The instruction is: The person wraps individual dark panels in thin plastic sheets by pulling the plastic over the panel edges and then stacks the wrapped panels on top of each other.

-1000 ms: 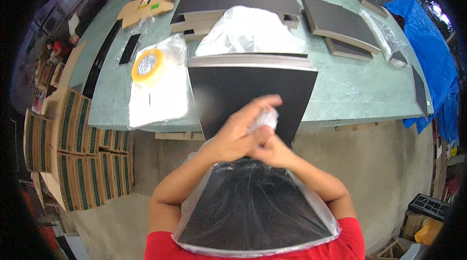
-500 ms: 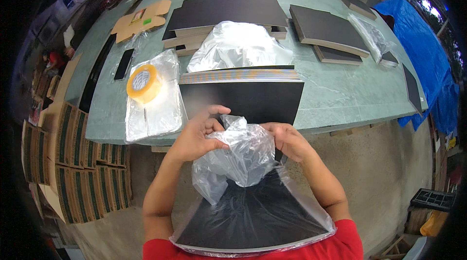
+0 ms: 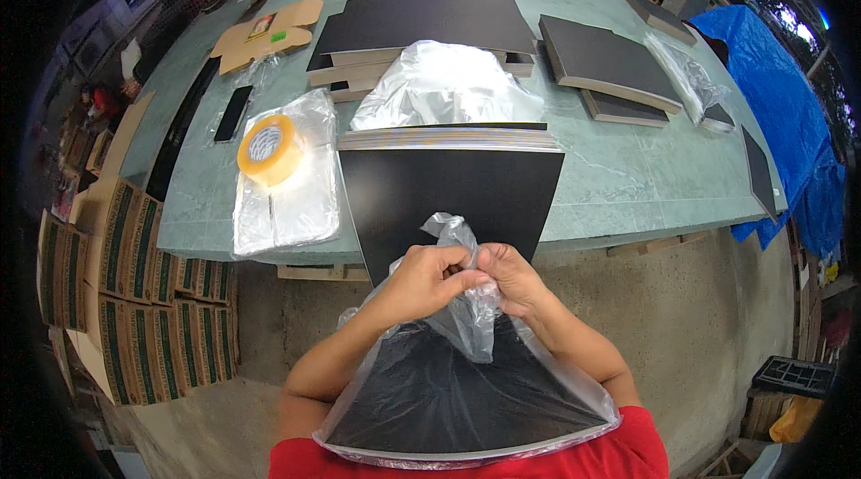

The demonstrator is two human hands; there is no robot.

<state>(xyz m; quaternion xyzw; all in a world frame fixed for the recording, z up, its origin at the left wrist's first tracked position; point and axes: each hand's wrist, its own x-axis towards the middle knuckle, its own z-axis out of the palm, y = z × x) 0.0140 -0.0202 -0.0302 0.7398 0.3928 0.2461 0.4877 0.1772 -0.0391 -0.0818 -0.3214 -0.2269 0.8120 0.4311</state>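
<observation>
Clock directions are read from the hands, with 12 o'clock directed away from the person. The left hand [image 3: 429,278] closes its fingers and thumb on the gathered neck of a clear plastic bag [image 3: 480,322]. The right hand [image 3: 509,276], just beside it at 3 o'clock, pinches the same neck between thumb and fingers. Both grips are narrow. A loose tip of film projects above the grip at 12 o'clock; a second fold hangs toward 6 o'clock. The bag encloses a black panel [image 3: 439,407], located at 6 o'clock, its wide edge against the red shirt [image 3: 641,443]

At 12 o'clock, a black block [image 3: 453,187] with a pale layered edge stands at the near side of the green table [image 3: 646,165]. Behind it lies a heap of whitish film [image 3: 448,89], and beyond that a stack of black boards [image 3: 421,13]. At 10 o'clock, a yellow tape roll [image 3: 272,172] rests on flat clear sleeves [image 3: 300,210]. At 1 o'clock, further black slabs [image 3: 610,62] lie overlapped. Cartons [image 3: 143,300] are stacked at 9 o'clock
</observation>
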